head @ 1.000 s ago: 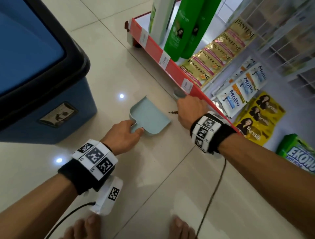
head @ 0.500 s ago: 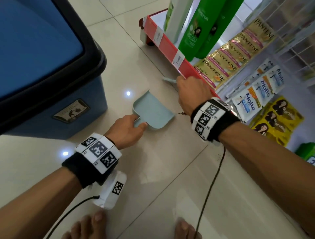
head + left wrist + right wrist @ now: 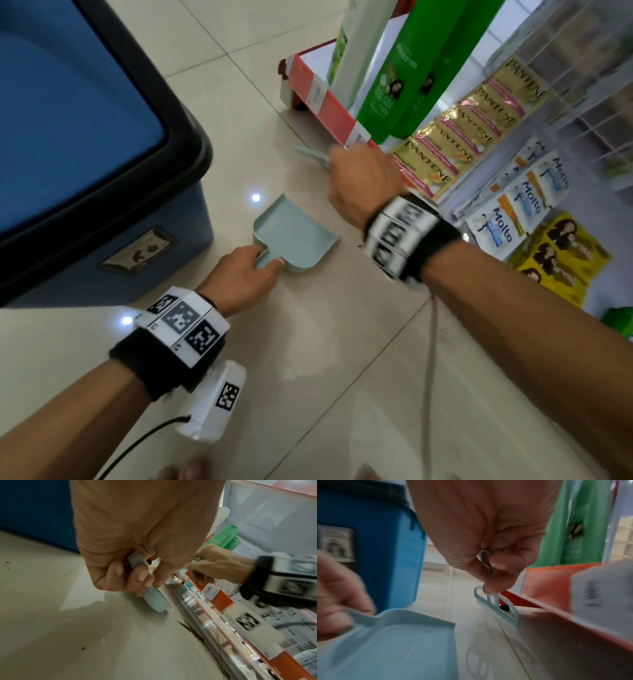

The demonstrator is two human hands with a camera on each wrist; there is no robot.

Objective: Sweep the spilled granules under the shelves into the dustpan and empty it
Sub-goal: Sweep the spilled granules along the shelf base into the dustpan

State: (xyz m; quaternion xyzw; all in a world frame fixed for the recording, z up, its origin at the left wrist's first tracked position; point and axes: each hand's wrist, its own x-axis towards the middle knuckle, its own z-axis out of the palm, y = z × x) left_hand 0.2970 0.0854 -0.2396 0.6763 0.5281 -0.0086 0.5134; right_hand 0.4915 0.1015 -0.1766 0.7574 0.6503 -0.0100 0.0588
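Bare forearms, bare feet. Black wristband (image 3: 147,356) on each wrist, white blocks printed with black square codes (image 3: 185,318); dark cable (image 3: 137,442) trailing from left unit.

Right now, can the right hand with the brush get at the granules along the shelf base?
Probably yes: the right hand holds the brush beside the shelf base, and the granules lie on open floor.
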